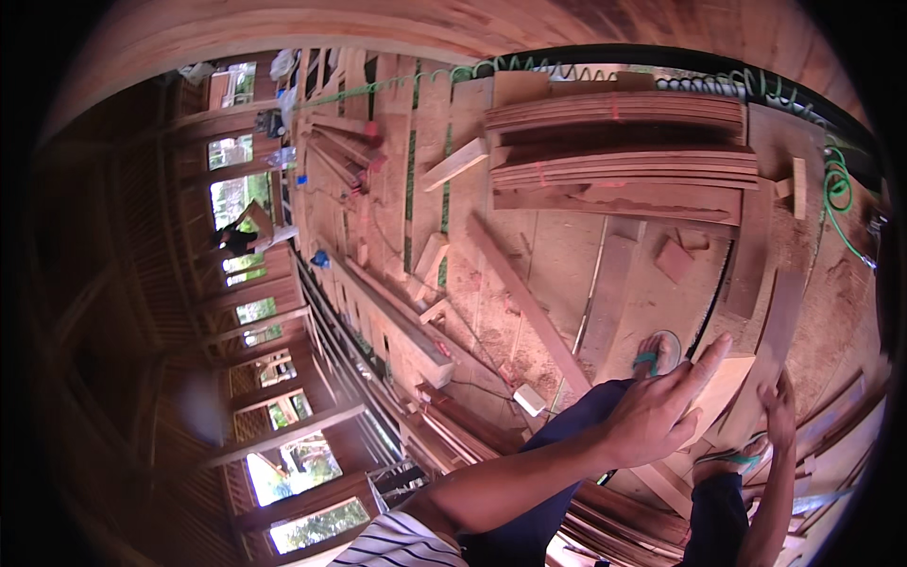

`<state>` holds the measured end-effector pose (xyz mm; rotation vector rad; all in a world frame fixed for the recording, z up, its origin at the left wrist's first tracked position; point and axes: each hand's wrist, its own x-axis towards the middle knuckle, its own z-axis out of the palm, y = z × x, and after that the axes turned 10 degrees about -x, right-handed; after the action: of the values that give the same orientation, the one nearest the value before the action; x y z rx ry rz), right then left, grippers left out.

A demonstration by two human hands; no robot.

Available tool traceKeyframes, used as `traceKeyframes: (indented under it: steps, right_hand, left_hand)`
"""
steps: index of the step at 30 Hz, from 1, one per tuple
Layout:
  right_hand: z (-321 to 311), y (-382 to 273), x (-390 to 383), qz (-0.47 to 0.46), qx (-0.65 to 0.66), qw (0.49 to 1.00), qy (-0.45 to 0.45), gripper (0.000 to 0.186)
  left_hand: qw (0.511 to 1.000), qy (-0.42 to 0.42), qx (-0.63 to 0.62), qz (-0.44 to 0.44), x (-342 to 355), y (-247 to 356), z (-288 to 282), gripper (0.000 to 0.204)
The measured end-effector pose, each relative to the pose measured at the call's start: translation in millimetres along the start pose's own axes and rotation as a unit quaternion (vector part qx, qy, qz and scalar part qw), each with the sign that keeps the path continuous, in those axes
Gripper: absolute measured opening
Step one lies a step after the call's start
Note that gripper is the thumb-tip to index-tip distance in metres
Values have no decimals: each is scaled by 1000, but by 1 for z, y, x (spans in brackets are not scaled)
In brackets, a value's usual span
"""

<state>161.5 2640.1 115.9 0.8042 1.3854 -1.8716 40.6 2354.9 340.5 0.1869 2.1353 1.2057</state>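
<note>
- Left hand: index extended, others loosely curled; nothing visibly held.
- Right hand: fingers at brown plank, three o'clock; blur leaves grip uncertain.
- Weak grip could drop plank onto sandalled foot.

the dark board and stacked boards look like smooth, matt wood; the pale block is bare wood; dust roughens the wooden floor planks; the coiled hose is glossy plastic; striped sleeve and trousers are matt cloth
</note>
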Motion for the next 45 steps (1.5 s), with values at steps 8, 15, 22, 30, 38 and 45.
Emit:
traceKeyframes:
  steps: [8, 15, 22, 30, 38, 45]
  right_hand:
    - [21, 106, -74, 241, -216, 847, -422, 61]
    - [115, 281, -60, -51, -550, 609, -570, 52]
    - [168, 238, -51, 120, -578, 713, -378, 40]
    - [169, 289, -79, 29, -657, 711, -247, 44]
    - [149, 218, -7, -58, -632, 646, -424, 20]
    - [92, 28, 53, -82, -655, 556, -505, 56]
  left_hand:
    - [999, -1, 48, -20, 0, 1, -2, 95]
    - [1000, -30, -2, 0, 25, -9, -11, 91]
    - [993, 100, -22, -57, 33, -17, -32, 84]
    - [968, 227, 102, -15, 54, -2, -34, 99]
    - [977, 170, 112, -69, 29, 8, -21, 100]
    - [978, -30, -14, -205, 23, -28, 10, 97]
